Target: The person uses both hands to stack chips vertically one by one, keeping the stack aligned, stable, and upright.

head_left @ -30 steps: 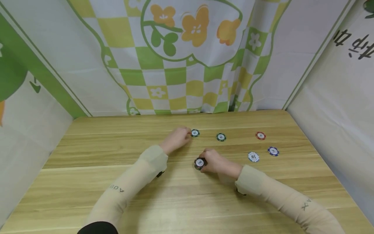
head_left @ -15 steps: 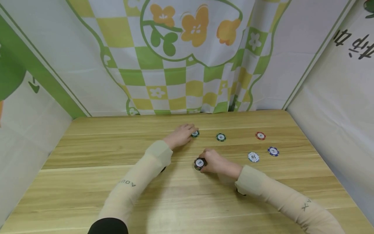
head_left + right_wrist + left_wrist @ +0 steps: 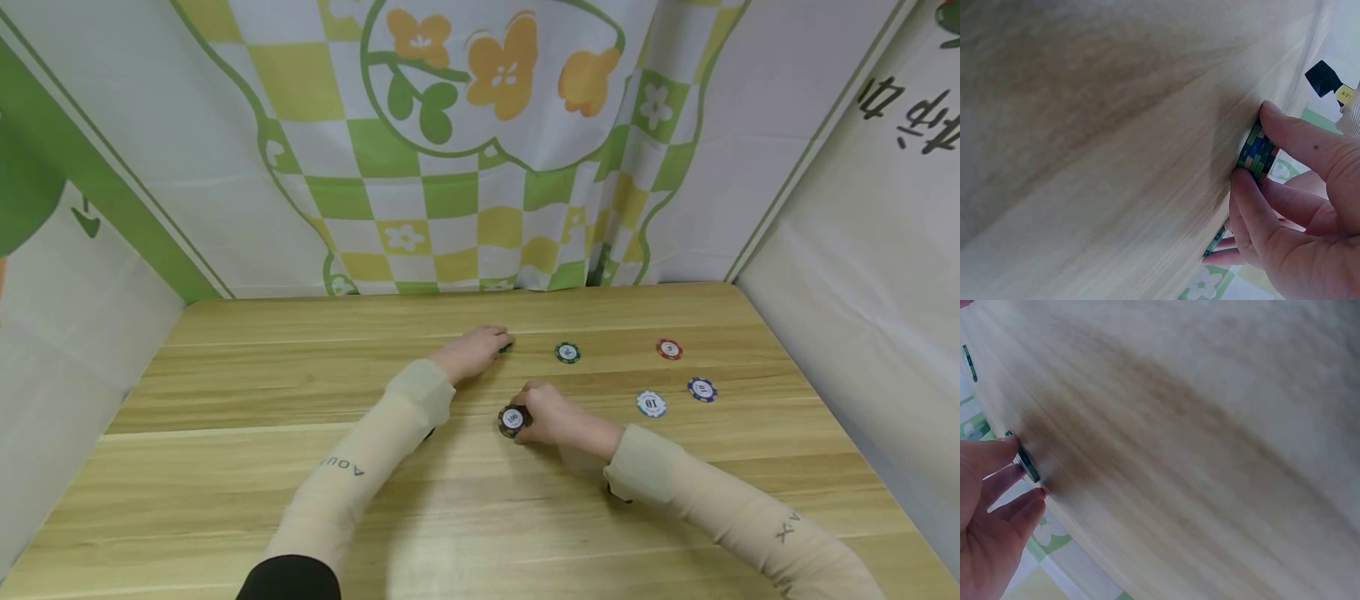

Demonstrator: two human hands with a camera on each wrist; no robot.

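In the head view my left hand [image 3: 472, 352] reaches to the far middle of the wooden table and mostly covers a green poker chip [image 3: 1027, 464]. The left wrist view has the thumb at one edge of this chip and fingertips around its other side. Nearer to me, my right hand [image 3: 558, 417] grips a stack of poker chips [image 3: 513, 419], topped by a black one marked 100. Seen from the right wrist, the stack's layered edges [image 3: 1257, 154] lie between thumb and fingers, the stack standing on the table.
Another green chip [image 3: 567, 352] lies flat right of my left hand. Farther right are a red chip [image 3: 669, 349], a light blue and white chip [image 3: 651, 404] and a dark blue chip [image 3: 702, 389]. A patterned cloth [image 3: 450, 192] hangs behind the table's far edge.
My left hand went from beside the green chip to over it, its fingers first spread, then bent down around it. My right hand and the stack stayed in place.
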